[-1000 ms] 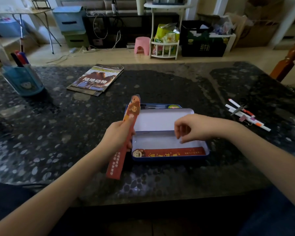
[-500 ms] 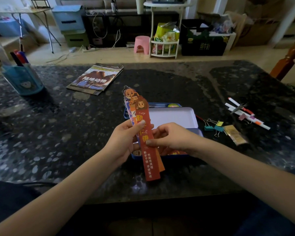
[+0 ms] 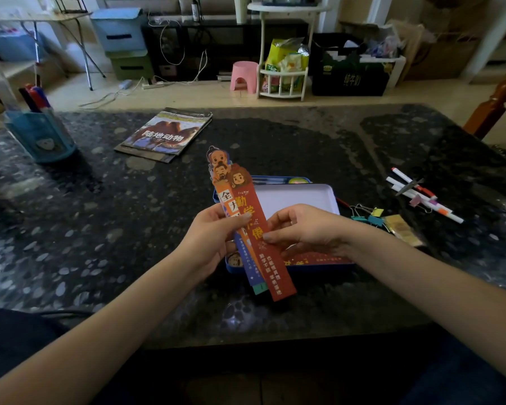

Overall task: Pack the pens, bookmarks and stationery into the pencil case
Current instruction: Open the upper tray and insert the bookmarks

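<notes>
I note both hands gripping a fanned stack of bookmarks [image 3: 253, 229]: left hand [image 3: 209, 238] pinches its left edge, right hand [image 3: 307, 232] its right. Beyond lies the open pencil case [image 3: 298, 197]; pens [image 3: 421, 194] far right.

Both forearms are bare to the frame edge, with dark clothing at the lap.

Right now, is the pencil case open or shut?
Open. The pencil case lies on the table with its lid flipped back, white inside showing, behind the bookmarks held in both hands.
</notes>
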Demonstrator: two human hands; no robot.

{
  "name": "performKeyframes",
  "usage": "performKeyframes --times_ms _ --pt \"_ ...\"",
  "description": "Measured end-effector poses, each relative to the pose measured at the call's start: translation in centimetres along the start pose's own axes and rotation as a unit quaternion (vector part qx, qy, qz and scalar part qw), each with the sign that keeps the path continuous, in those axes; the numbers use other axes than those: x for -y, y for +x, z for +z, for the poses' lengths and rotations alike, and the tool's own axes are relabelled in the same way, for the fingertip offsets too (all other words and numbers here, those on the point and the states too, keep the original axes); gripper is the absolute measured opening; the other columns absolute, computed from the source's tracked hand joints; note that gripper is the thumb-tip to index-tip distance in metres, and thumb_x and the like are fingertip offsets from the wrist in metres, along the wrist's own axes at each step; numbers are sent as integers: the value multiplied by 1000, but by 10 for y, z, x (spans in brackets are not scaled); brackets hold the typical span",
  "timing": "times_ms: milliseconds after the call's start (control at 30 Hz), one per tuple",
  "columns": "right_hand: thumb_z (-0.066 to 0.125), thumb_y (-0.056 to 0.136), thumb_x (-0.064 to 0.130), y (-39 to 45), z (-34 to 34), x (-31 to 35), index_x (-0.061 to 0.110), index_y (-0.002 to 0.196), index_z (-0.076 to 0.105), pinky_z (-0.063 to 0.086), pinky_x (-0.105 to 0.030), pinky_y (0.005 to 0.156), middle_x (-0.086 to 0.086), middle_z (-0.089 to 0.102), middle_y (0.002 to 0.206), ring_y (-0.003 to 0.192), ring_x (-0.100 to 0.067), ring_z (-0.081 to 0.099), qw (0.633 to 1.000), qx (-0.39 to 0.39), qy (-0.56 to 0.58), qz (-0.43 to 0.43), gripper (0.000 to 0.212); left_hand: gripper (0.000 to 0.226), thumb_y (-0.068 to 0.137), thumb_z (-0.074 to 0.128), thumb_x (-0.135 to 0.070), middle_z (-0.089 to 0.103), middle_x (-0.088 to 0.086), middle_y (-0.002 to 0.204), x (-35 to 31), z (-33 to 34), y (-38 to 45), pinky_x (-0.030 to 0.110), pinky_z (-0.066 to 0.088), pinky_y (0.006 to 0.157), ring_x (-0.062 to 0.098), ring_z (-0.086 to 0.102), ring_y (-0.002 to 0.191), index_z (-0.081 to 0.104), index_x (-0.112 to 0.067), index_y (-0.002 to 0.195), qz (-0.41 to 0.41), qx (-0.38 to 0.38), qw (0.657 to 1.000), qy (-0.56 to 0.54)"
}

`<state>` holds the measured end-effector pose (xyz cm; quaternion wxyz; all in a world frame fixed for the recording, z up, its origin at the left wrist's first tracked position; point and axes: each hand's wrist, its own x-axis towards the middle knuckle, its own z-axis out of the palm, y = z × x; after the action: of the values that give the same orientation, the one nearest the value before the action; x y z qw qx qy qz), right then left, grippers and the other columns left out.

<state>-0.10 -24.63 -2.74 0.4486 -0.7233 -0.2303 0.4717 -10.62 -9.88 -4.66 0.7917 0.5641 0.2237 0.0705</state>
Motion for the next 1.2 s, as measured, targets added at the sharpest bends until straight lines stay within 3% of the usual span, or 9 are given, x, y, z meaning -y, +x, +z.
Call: performKeyframes --times_ms 133,200,300,433,633,733,867,1100,1200 --pt "67 88 15 1 -2 3 16 97 65 57 -26 70 -5 72 100 90 -16 70 1000 2 -31 2 10 22 81 68 -10 75 7 87 4 -3 3 30 57 57 22 72 79 63 -7 101 4 -29 1000 4" --pt "67 88 17 1 -6 4 17 96 66 56 -24 67 -2 73 95 84 -11 70 998 -9 -58 0 8 23 81 69 -14 74 8 88 5 -4 4 30 57 58 23 72 79 64 -7 102 5 -34 999 7" --pt "69 86 19 1 -15 5 19 92 68 55 -19 65 -1 73 92 74 -5 67 988 -85 -127 -28 6 19 83 67 -16 74 9 85 3 -7 7 30 56 57 21 72 75 64 -5 98 13 -51 999 -1" --pt "73 82 23 1 -40 8 25 94 74 43 -12 61 10 71 89 73 1 61 936 -174 -292 -85 12 18 84 67 -16 75 6 85 -5 -13 10 28 56 54 18 72 77 64 -6 99 30 -93 995 -23" --pt "69 86 19 -1 -61 6 28 102 75 44 -17 73 14 70 94 81 0 61 902 -102 -418 -28 19 12 84 68 -14 74 2 80 -15 -24 13 26 57 56 18 72 72 66 -9 95 124 -140 979 81" --pt "71 85 21 -1 -57 2 31 102 75 44 -14 67 13 72 93 76 -1 61 903 -54 -426 -28 20 5 83 68 -14 74 -2 72 -18 -27 15 23 54 53 15 72 67 66 -11 87 143 -140 972 122" --pt "75 81 23 5 -46 -3 33 90 73 42 -16 63 13 65 76 69 -2 58 909 -30 -411 -58 14 11 81 71 -17 74 -2 71 -20 -30 16 22 53 49 14 71 65 66 -11 90 90 -110 973 181" --pt "77 79 22 11 -39 -11 33 78 68 44 -17 67 15 67 83 77 -1 61 914 -6 -403 -41 14 14 81 70 -16 74 4 75 -21 -31 19 35 57 65 20 72 70 65 -9 92 2 -51 964 260" --pt "77 78 23 12 -39 -12 31 76 67 47 -21 72 15 67 85 81 -3 62 915 6 -403 -31 13 13 81 70 -16 75 3 76 -18 -29 17 32 57 62 18 72 71 64 -10 92 -7 -28 959 280"
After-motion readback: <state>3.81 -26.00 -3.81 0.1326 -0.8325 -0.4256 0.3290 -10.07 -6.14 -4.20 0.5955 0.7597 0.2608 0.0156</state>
